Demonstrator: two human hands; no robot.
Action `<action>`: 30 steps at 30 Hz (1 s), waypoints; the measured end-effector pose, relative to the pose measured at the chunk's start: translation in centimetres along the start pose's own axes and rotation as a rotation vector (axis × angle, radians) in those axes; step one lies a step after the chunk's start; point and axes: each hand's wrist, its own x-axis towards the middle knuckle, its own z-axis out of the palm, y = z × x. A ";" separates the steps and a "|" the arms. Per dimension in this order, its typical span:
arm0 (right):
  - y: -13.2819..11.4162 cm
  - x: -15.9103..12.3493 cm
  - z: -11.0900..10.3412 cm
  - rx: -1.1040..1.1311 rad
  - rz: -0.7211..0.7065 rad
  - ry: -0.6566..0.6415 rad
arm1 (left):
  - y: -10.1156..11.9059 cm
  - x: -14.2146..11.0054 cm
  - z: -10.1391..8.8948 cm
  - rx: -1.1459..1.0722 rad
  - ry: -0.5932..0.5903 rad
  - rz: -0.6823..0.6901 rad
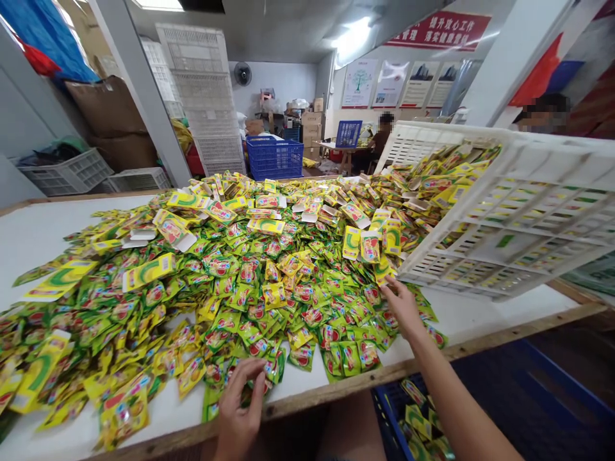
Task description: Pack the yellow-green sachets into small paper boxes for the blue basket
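Observation:
My left hand (pixel 243 400) is at the table's front edge, fingers half curled and thumb apart. It is beside small green packets (pixel 273 365) with red fruit pictures; a bit of green shows between thumb and fingers, but I see no firm grip. My right hand (pixel 403 310) stretches forward, fingers parted, fingertips at the lower end of a yellow carton (pixel 383 269). Whether they touch it, I cannot tell. A broad heap of green and yellow packets (pixel 240 269) covers much of the white table (pixel 461 323). Flat yellow cartons (pixel 148 272) lie on top.
A white plastic crate (pixel 519 211) lies tipped at the right, with cartons spilling from it. Below the wooden table edge (pixel 331 398), a blue crate (pixel 391 416) holds packets. Beyond stand a blue basket (pixel 275 157) and stacked white crates (pixel 204 96). Two other people are further back.

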 end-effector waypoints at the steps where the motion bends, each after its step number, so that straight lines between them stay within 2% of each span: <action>1: -0.5 -0.3 -0.2 0.012 0.007 -0.002 | 0.0 0.0 0.0 0.013 0.001 0.013; 3: -2.2 -2.0 -0.9 0.061 0.026 -0.018 | -0.2 -0.1 0.1 0.047 0.003 0.035; 7: -7.7 -8.2 -2.8 0.237 -0.005 -0.135 | -0.5 -0.5 0.6 0.121 0.015 0.119; 10: -11.8 -12.9 -3.3 0.333 -0.032 -0.351 | -0.2 -0.5 0.9 0.188 0.080 0.253; 12: -13.6 -15.3 -3.0 0.382 -0.044 -0.580 | 0.3 -0.1 0.9 0.253 0.129 0.367; 13: -14.3 -16.2 -2.8 0.410 -0.051 -0.703 | 0.5 0.2 0.7 0.286 0.119 0.420; 15: -15.2 -17.6 -2.3 0.467 -0.059 -0.893 | 0.8 0.5 0.3 0.319 0.000 0.490; 17: -15.6 -18.3 -1.8 0.510 -0.036 -0.968 | 0.7 0.6 -0.2 0.300 -0.122 0.487; 18: -15.7 -18.4 -1.6 0.533 -0.014 -0.980 | 0.5 0.5 -0.3 0.279 -0.147 0.457; 20: -15.7 -18.0 -1.1 0.561 0.018 -0.956 | -0.1 -0.1 -0.4 0.226 -0.123 0.372; 22: -15.2 -16.8 -0.1 0.540 0.018 -0.867 | -0.6 -0.8 -0.1 0.177 -0.063 0.243; 26: -13.0 -13.1 3.1 0.332 -0.061 -0.553 | -1.3 -1.7 0.5 0.088 0.032 -0.016; 30: -10.8 -10.0 6.9 0.100 -0.153 -0.294 | -1.5 -1.8 0.8 -0.012 0.066 -0.133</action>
